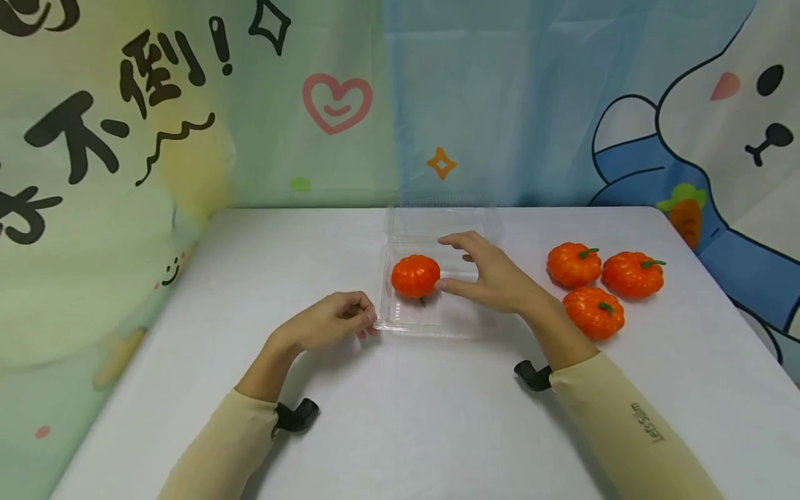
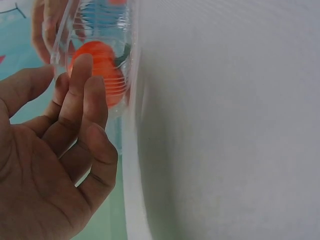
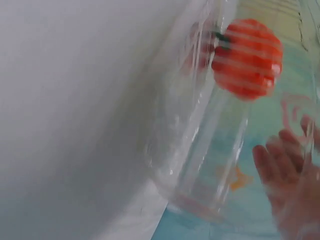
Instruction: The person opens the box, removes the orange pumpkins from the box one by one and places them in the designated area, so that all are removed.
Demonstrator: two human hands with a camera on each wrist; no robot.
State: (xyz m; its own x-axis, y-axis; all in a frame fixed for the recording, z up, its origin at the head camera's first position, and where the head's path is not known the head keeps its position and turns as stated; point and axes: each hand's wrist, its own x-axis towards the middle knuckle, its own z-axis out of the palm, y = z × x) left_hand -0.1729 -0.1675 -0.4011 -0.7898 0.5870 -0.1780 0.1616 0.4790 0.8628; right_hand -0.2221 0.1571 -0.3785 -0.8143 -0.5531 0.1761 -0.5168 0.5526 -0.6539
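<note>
A clear plastic clamshell box lies with its lid folded back on the white table. In its left part sits a small orange pumpkin, its green stem toward the front; the right wrist view shows this pumpkin through the clear wall. My left hand pinches the box's front left corner between thumb and forefinger; in the left wrist view the other fingers of this hand are loosely bent. Above the box, my right hand has fingers and thumb spread, holding nothing, the thumb close to the pumpkin's right side.
Three more orange pumpkins with green stems, a back left one, a back right one and a front one, cluster right of the box on the table. A printed curtain hangs behind the table.
</note>
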